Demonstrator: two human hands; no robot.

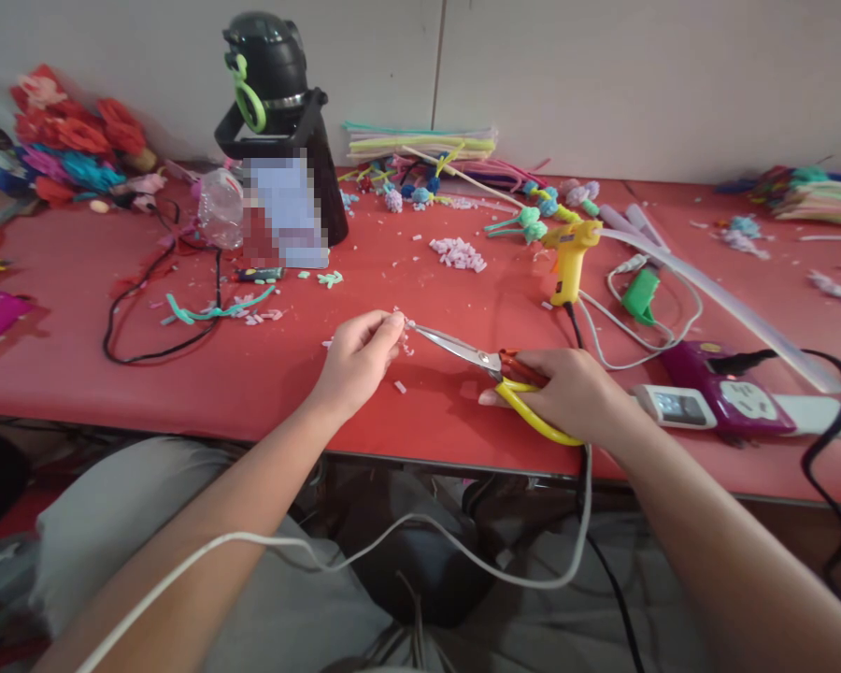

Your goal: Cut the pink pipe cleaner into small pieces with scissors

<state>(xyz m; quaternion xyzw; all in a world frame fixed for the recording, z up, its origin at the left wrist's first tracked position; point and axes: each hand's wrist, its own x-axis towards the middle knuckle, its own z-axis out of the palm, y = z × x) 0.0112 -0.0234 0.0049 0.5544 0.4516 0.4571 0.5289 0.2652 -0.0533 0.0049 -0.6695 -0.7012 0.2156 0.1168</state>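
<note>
My left hand [362, 357] is closed in a pinch over the red tabletop. A tiny pale pink fuzzy piece [410, 324] shows at its fingertips, probably a bit of pipe cleaner; most of it is hidden by the fingers. My right hand [567, 393] grips scissors [463, 350] with one red and one yellow handle. Their blades look almost together, with the tips pointing left and touching or nearly touching the pink piece. Below the fingertips lies a short pink snippet [400, 386], and a heap of similar pink snippets [458, 254] sits farther back.
A yellow glue gun [569, 262] with a long clear glue stick [729, 304] stands to the right, near a purple power strip [733, 393]. Behind my left hand are a black bottle [333, 201] and a phone [287, 210]. Bundled pipe cleaners [420, 143] lie against the wall. A white cable [350, 556] crosses my lap.
</note>
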